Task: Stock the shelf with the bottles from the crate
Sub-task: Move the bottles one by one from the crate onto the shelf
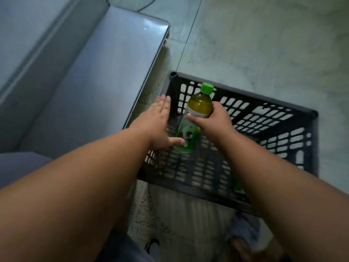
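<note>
The person is leaning over a dark latticed crate (283,114) sitting on the pale floor (264,44), just beside the edge of a grey metal shelf (105,72). The right hand (211,123) is gripping a bottle (196,114) around its middle, its fingers (217,107) clamped on the label and the thumb pressing across the near side. The bottle is tilting with its green cap (207,87) pointing away from the person, over the crate's far left corner; it is holding yellowish liquid and wearing a green and white label. The left hand (158,125) is hovering flat over the crate's left rim, fingers (164,103) stretched out and lying together, thumb spread toward the bottle's base; whether it is touching the bottle is hard to tell. Both bare forearms are reaching down from the near edge.
</note>
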`<act>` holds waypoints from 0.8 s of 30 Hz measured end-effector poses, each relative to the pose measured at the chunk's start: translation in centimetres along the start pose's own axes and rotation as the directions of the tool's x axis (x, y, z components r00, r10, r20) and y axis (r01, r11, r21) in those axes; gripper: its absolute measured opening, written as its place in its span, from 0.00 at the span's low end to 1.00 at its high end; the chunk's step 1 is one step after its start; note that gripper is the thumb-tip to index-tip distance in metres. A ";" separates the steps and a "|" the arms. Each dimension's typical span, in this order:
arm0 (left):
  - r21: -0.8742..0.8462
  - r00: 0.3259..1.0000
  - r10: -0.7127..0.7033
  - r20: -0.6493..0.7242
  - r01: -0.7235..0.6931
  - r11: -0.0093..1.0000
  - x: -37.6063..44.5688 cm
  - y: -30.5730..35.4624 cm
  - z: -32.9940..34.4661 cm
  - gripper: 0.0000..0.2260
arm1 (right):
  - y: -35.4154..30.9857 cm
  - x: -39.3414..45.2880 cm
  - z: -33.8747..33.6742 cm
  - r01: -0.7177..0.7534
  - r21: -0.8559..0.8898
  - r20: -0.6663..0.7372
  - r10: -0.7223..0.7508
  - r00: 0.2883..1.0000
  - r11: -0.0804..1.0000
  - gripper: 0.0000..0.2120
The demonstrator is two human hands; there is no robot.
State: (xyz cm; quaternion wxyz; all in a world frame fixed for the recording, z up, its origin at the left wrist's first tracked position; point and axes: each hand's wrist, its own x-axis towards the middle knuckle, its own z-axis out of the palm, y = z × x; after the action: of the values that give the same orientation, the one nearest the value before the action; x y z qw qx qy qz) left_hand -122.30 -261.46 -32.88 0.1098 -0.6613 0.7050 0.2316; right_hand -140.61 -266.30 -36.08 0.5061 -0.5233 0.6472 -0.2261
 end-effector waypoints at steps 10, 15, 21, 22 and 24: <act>-0.411 0.859 -0.050 -0.510 -0.192 0.891 -10.8 0.0 -11.1 0.41 | -19.4 -11.3 -2.0 0.499 -0.035 -0.059 -0.500 0.864 0.866 0.25; -0.438 0.759 -0.174 -0.627 -0.159 0.885 -15.4 -6.4 -14.2 0.43 | -26.4 -14.7 2.7 0.614 -0.005 0.007 -0.614 0.789 0.789 0.25; -0.436 0.725 -0.283 -0.628 -0.026 0.900 -17.3 -14.9 -15.7 0.48 | -31.3 -15.6 9.1 0.692 0.000 0.079 -0.690 0.720 0.722 0.24; -0.430 0.728 -0.294 -0.620 -0.002 0.903 -17.2 -16.1 -15.8 0.47 | -32.0 -15.3 10.2 0.702 -0.003 0.092 -0.699 0.710 0.712 0.23; -0.432 0.736 -0.321 -0.596 0.043 0.901 -16.4 -18.6 -15.5 0.47 | -33.1 -14.3 12.4 0.721 -0.021 0.114 -0.715 0.690 0.693 0.24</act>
State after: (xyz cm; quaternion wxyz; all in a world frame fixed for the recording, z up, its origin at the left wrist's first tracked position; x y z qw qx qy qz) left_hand -99.94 -254.63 -15.19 -0.2547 -0.7751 0.5678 0.1095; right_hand -115.52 -261.97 -7.68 0.3910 -0.7608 0.3730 -0.3593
